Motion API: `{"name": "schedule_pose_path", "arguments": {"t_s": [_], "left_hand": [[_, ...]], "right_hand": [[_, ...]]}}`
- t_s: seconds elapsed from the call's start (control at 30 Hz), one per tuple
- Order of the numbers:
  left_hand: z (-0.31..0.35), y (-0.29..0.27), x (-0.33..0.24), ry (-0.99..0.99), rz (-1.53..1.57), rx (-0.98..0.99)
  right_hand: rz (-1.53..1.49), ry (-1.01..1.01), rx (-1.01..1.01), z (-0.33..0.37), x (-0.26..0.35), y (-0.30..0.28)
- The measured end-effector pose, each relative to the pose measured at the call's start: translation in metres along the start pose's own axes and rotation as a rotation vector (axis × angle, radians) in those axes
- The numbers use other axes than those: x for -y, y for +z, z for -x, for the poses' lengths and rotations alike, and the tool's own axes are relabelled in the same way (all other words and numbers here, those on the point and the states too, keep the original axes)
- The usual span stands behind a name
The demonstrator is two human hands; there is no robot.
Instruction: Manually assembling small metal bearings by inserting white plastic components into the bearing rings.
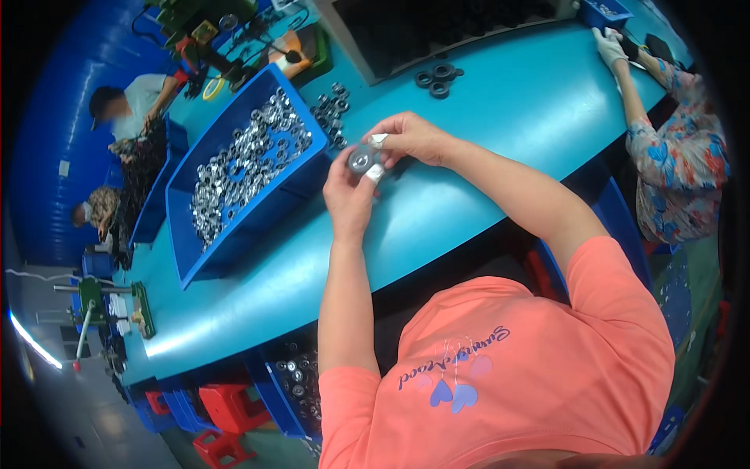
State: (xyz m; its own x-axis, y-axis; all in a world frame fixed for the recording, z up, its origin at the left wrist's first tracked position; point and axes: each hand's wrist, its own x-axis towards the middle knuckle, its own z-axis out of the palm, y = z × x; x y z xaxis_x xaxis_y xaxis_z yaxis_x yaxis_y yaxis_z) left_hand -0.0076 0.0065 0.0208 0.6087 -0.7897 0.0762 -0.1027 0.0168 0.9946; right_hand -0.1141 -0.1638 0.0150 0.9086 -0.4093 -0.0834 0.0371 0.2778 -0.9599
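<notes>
Over the teal table, both my hands are closed around a small round grey wheel with a shiny metal hub (361, 162). My left hand (348, 199) grips it from the near side, its thumb wrapped in white. From the far right side my right hand (414, 139) also holds it, with white wrapping on a fingertip. The fingers cover part of the wheel's rim. Just beyond my hands lies a loose cluster of metal and dark parts (330, 111). Left of them is a large blue bin (258, 227) holding many shiny metal pieces (238, 168).
Several black rings (439, 80) lie on the teal table (500, 117) near a dark framed box (367, 62). A gloved co-worker (676, 164) stands at the right; other people work at the far left. Green machines (92, 301) stand along the table. Below are red stools (233, 408) and another parts bin (273, 399).
</notes>
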Motion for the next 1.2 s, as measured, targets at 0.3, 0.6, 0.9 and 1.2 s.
{"name": "schedule_pose_path", "arguments": {"t_s": [0.3,0.6,0.9,1.2], "left_hand": [[0.139,-0.087,-0.053,0.04,-0.581,-0.169],[0.196,-0.116,-0.064,-0.049,-0.757,-0.182],[0.069,-0.024,-0.038,0.096,-0.268,0.244],[-0.005,0.018,-0.013,-0.122,0.566,0.23]], "right_hand": [[0.99,-0.252,-0.621,0.009,0.087,-0.151],[1.218,-0.159,-0.514,0.01,0.041,-0.17],[0.867,-0.462,-0.309,0.054,0.061,-0.061],[0.547,-0.235,0.15,0.022,0.048,-0.014]]}}
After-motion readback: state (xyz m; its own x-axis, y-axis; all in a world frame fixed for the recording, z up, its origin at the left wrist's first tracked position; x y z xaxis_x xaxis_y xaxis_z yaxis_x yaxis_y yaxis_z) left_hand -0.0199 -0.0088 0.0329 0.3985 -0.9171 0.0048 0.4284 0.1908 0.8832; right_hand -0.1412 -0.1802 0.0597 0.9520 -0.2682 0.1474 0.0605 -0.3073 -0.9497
